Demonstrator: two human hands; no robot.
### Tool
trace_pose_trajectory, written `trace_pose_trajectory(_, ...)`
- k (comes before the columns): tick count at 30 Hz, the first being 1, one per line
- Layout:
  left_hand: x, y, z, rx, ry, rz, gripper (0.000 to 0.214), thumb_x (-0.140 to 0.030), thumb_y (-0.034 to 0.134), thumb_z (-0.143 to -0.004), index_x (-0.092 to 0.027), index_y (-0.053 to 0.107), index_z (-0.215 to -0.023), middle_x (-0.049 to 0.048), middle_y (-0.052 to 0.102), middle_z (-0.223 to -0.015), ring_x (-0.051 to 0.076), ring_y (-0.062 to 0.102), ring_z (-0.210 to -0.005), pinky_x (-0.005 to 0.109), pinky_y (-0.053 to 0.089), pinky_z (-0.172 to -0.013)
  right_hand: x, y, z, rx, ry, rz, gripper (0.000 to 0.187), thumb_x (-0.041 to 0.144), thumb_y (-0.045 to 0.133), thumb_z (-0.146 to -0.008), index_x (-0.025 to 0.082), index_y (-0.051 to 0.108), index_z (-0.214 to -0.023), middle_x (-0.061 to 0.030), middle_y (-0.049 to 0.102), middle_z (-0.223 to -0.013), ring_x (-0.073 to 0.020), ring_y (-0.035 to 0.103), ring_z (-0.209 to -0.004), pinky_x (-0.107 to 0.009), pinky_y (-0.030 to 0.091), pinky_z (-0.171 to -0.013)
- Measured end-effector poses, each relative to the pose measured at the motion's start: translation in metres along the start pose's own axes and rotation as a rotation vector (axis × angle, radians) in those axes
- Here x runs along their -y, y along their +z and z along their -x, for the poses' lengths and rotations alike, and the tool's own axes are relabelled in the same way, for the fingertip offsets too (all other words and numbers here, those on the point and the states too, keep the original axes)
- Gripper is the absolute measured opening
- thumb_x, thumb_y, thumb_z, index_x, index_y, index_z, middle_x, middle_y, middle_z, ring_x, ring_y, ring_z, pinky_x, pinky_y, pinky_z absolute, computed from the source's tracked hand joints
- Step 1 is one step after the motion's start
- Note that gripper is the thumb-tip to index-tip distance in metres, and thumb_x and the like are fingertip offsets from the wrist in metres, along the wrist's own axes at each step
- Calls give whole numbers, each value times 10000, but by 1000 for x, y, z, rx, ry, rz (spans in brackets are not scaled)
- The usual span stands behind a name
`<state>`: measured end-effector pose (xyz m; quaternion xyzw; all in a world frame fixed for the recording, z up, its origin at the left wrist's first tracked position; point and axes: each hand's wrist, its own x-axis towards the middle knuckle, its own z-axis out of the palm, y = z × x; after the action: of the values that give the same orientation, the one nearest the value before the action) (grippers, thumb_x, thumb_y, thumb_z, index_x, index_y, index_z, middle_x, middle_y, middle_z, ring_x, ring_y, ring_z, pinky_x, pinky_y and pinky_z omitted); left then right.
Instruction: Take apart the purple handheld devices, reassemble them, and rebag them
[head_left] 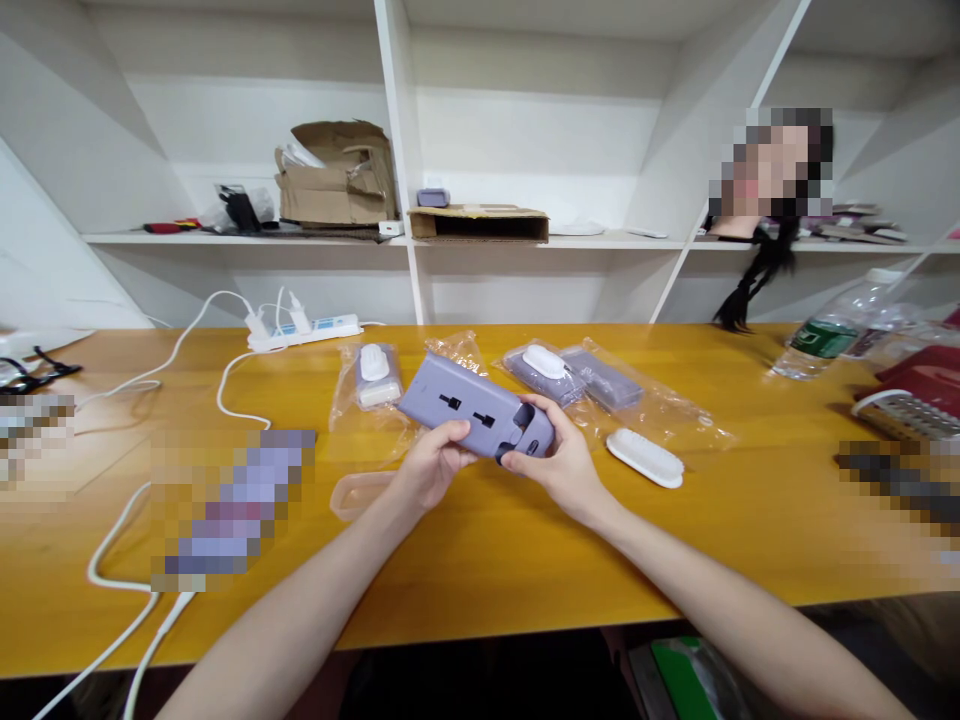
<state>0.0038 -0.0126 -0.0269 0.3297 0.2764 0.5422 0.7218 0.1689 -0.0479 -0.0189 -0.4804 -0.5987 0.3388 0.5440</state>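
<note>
Above the middle of the table I hold a long purple plastic case [457, 400], tilted, with two black keyhole-like slots in its upper face. My left hand [437, 462] is closed around its near side, thumb on the surface beside a slot. At the right end my right hand [559, 452] grips a rounded purple end piece with dark openings; whether it is joined to the case I cannot tell. A white oval ribbed piece [645, 457] lies to the right of my hands. On the left, a translucent pinkish oval tray [364, 495] sits partly behind my left forearm.
Behind my hands lie plastic-wrapped purple parts [611, 378] and a bagged purple piece with a white top [377, 376]. A white power strip [304, 332] with cables stands back left. At the right are a water bottle [825, 325] and a red basket [922, 375]. Another person's head shows at the shelf.
</note>
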Motion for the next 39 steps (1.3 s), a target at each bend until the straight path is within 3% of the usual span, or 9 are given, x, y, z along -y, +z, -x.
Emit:
trace_pose_trajectory(13, 4, -2, 0, -48, 59, -130, 685, -201, 766, -540, -207, 561, -1193, 54, 707, -942, 265, 656, -891, 410, 530, -757, 0, 1, -1, 25, 15, 39, 665, 272, 775, -552, 231, 517, -1164, -74, 572, -1170, -254, 552, -1055, -445, 454, -928)
trace_pose_trajectory(21, 7, -2, 2, 35, -21, -70, 613, -258, 766, -575, -183, 590, -1157, 86, 699, -1046, 311, 599, -1078, 432, 498, -856, 2, -1, -1, 57, -22, -12, 753, 277, 784, -567, 245, 451, -1241, -81, 528, -1231, -251, 526, -1096, -453, 401, -1001)
trace_pose_trajectory(29, 13, 3, 6, 39, -33, -51, 551, -259, 758, -616, -212, 605, -1143, 71, 694, -1073, 284, 607, -1054, 397, 483, -832, 2, 2, 3, 26, 10, -26, 802, 321, 774, -601, 251, 397, -1305, -77, 512, -1172, -247, 549, -1031, -457, 451, -951)
trace_pose_trajectory(39, 16, 6, 8, 49, -62, -61, 606, -215, 754, -582, -190, 609, -1170, 68, 709, -1019, 275, 632, -993, 374, 478, -813, 5, 1, 5, 53, 48, 15, 778, 282, 758, -610, 240, 416, -1307, -90, 506, -1289, -282, 486, -1200, -460, 418, -1003)
